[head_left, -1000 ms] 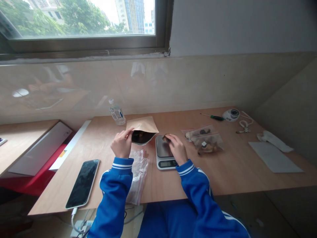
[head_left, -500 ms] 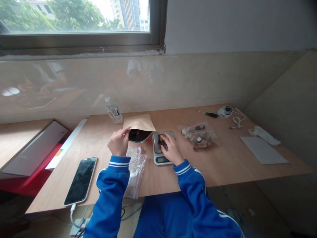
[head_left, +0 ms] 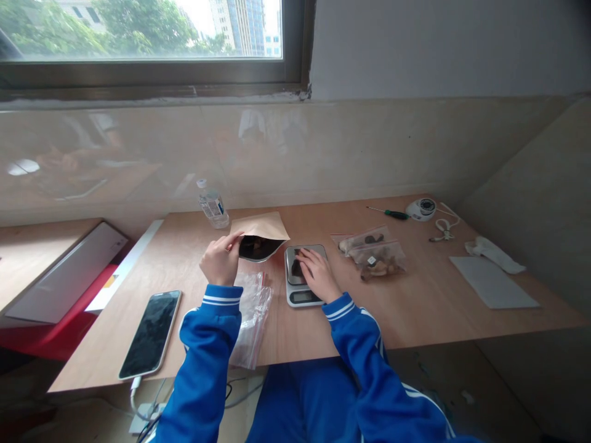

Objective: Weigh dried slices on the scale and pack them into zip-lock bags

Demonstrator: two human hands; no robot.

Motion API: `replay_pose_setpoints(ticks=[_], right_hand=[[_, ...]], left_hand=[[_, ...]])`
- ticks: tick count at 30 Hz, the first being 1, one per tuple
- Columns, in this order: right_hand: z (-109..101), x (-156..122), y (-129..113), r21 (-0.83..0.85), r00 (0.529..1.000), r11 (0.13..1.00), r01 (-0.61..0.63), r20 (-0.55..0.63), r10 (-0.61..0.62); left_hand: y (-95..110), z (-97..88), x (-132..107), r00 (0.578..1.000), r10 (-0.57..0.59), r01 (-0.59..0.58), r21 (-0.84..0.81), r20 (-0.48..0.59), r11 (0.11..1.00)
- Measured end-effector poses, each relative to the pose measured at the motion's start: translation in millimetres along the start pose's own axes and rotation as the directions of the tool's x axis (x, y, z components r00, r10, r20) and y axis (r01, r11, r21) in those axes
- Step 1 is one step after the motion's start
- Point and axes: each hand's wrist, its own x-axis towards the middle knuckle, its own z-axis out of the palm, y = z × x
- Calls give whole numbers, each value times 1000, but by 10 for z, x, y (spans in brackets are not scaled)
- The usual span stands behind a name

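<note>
Between its thumb and fingers, my left hand (head_left: 220,261) pinches the left edge of the mouth of a brown paper pouch (head_left: 265,226). The pouch lies with its dark inside showing, and some brownish contents are dimly visible there. Over the steel plate of a small kitchen scale (head_left: 303,298) is my right hand (head_left: 317,274), its fingers stretched out. Its fingertips touch or hover just above some dark brown pieces (head_left: 297,268) on the plate, partly covered by the hand; their kind is unclear. Below the pouch lie clear zip bags (head_left: 252,320).
Filled zip bags (head_left: 376,257) lie right of the scale. A water bottle (head_left: 214,209) stands behind the pouch. A plugged-in phone (head_left: 151,334) is at left. Farther right are a screwdriver (head_left: 396,215), a white dome camera (head_left: 422,210) and a white sheet (head_left: 492,283).
My right hand's fingers have straightened and shifted slightly left over the dark pieces on the scale. My left hand keeps its pinch on the pouch, whose mouth gapes a little wider.
</note>
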Motion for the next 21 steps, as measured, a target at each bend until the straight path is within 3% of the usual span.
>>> replay_pose_setpoints(ticks=[4, 7, 9, 11, 14, 17, 21], right_hand=[[-72, -23, -128, 51, 997, 999, -4, -77, 8], [-137, -44, -530, 205, 985, 970, 134, -139, -106], [-128, 17, -852, 263, 973, 938, 228, -90, -211], [-65, 145, -1125, 210, 969, 946, 247, -34, -245], [100, 369, -1364, -31, 980, 985, 171, 112, -167], [304, 526, -1418, -182, 977, 980, 84, 209, -45], [601, 667, -1326, 63, 992, 997, -32, 125, 24]], left_hand=[[25, -1, -13, 1000, -6, 6, 2, 21, 1000], [32, 13, -44, 999, 0, 0, 10, 33, 1000], [28, 23, -67, 999, 7, -7, 13, 40, 1000], [15, 31, -94, 999, 10, -11, 24, 45, 1000], [-17, 37, -153, 999, 23, -25, 42, 44, 999], [-59, 49, -231, 998, 56, -57, 44, 30, 997], [-102, 80, -319, 998, 65, -65, 46, 3, 997]])
